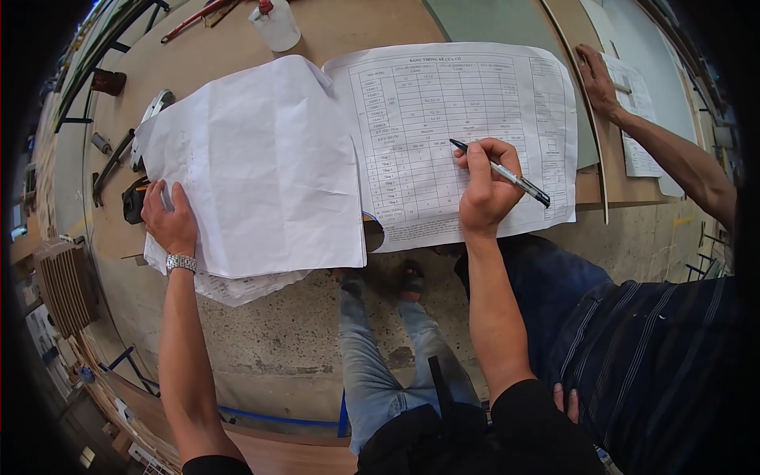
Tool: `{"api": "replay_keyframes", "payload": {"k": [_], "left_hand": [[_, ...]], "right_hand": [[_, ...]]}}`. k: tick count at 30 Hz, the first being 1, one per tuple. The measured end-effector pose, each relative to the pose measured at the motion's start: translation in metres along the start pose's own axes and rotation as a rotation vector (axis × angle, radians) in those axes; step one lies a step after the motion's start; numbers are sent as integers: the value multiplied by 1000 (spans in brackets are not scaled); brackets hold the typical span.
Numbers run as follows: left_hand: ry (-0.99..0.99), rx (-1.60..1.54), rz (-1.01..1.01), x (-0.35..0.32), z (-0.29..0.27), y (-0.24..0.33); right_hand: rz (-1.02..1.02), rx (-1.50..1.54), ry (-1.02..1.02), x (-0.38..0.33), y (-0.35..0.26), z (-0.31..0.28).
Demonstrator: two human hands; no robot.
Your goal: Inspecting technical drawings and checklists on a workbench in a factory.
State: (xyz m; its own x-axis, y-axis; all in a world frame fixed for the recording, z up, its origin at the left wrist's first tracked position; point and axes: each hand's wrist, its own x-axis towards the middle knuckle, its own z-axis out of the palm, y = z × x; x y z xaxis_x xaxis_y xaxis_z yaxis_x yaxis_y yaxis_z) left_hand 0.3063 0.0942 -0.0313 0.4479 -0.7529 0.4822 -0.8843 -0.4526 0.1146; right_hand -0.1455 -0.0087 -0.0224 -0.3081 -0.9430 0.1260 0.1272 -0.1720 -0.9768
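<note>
A large printed table sheet [467, 103] lies on the workbench, its rows and columns facing me. Over it my right hand [488, 186] holds a dark pen [518, 180], gripped between thumb and fingers and slanting from upper left to lower right. To the left, a blank white page [261, 174] with fold creases is turned over, with more sheets beneath its lower edge. My left hand [170, 220], a metal watch on its wrist, rests on that page's left edge with fingers extended. Beside these fingers sits a black tape measure [135, 200].
A co-worker stands close on my right, one hand [598, 81] on a board's edge near other papers [637, 103]. A white plastic bottle [275, 28] and a red tool [192, 21] lie at the back. Stacked brown strips [66, 286] stand at left.
</note>
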Motion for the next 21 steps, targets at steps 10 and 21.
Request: {"api": "replay_keyframes", "payload": {"k": [10, 21], "left_hand": [[10, -6, 4, 0, -1, 1], [36, -19, 47, 0, 2, -4]], "right_hand": [[-3, -16, -2, 0, -3, 0], [-21, -59, 42, -3, -1, 2]]}}
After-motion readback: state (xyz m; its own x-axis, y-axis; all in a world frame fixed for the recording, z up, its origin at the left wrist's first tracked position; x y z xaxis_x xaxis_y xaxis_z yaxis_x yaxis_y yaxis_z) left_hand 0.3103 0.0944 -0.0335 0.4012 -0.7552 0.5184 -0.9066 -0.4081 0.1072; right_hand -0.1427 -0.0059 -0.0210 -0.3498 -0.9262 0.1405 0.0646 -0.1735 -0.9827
